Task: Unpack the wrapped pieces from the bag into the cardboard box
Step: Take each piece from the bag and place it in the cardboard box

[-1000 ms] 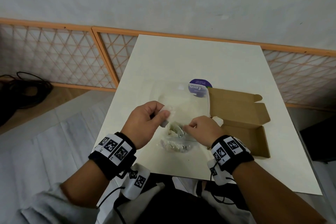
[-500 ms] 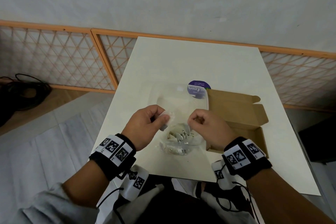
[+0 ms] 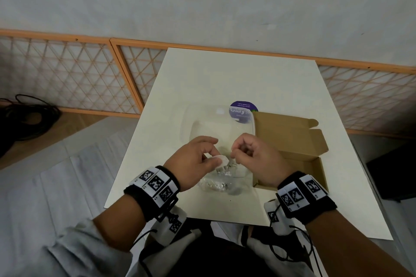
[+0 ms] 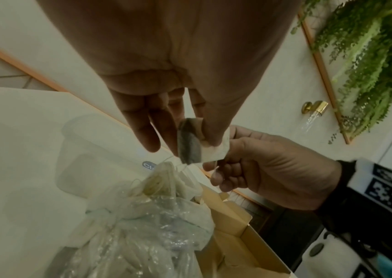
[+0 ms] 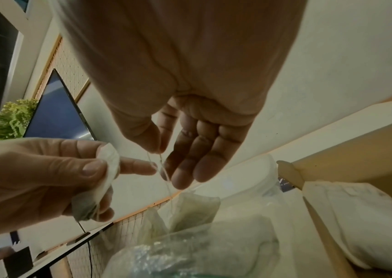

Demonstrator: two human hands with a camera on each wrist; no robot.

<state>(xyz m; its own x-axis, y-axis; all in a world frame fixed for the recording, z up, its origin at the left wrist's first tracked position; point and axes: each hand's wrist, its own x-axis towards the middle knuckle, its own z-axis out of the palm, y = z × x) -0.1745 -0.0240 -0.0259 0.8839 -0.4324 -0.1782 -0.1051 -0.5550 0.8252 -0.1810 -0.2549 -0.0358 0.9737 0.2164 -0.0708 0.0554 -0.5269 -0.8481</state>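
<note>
From the head view, both hands hover over the clear bag point(image 3: 221, 183) on the counter point(image 3: 236, 78), just left of the open cardboard box point(image 3: 290, 141). At the left wrist, the left hand point(image 4: 166, 75) pinches a wrapped piece point(image 4: 198, 148) above the bag. At the right wrist, the right hand point(image 5: 185, 84) has thumb and forefinger together on a thin string point(image 5: 164, 173), the other fingers point(image 5: 197, 150) loosely apart.

The cardboard box point(image 3: 290, 141) near corner hides behind the right hand point(image 3: 258, 159).
</note>
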